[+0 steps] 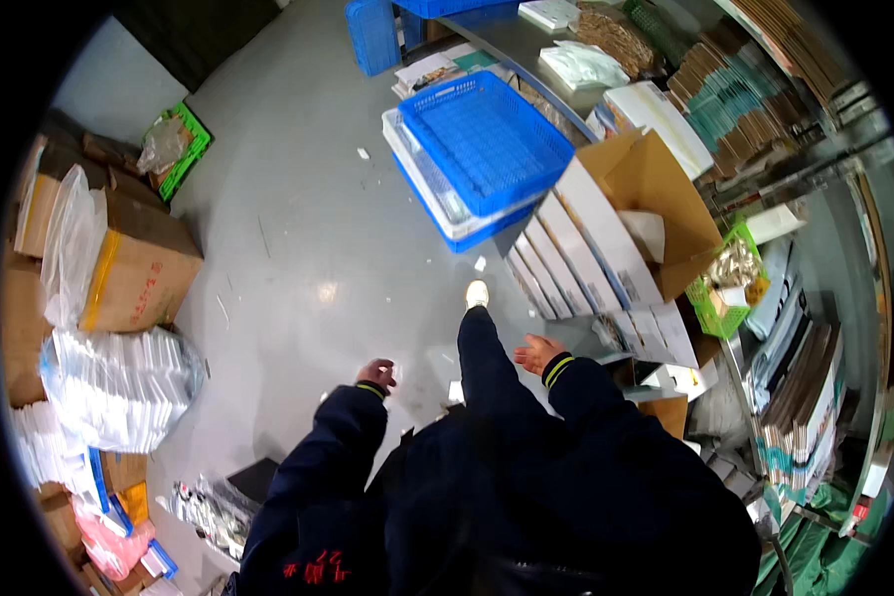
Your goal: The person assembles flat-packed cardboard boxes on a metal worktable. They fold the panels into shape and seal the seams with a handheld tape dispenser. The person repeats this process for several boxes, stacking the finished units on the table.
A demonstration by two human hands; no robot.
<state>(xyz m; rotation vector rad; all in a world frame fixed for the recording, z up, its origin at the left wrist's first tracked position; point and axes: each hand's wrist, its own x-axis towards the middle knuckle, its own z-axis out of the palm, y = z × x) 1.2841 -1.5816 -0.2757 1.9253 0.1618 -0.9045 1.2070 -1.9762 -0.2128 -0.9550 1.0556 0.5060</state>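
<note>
My left hand (377,373) hangs over the grey floor with nothing in it, its fingers loosely curled and apart. To the right, my right hand (538,354) is also bare, the fingers spread and pointing left. It is nearest to a stack of white cartons (586,248), but apart from it. An open brown cardboard box (677,184) rests at the top of that stack. Ahead of me stand stacked plastic crates, with a blue crate (487,139) uppermost and a white crate (437,189) under it. One of my legs is stretched forward, ending in a pale shoe (477,294).
Along the left stand brown cartons (144,258) and a plastic-wrapped bundle of white sheets (124,387). A green crate (184,149) lies beyond. At the right are a metal table (507,35), a shelf with flattened cardboard (735,99) and a green basket (725,288). Paper scraps dot the floor (298,199).
</note>
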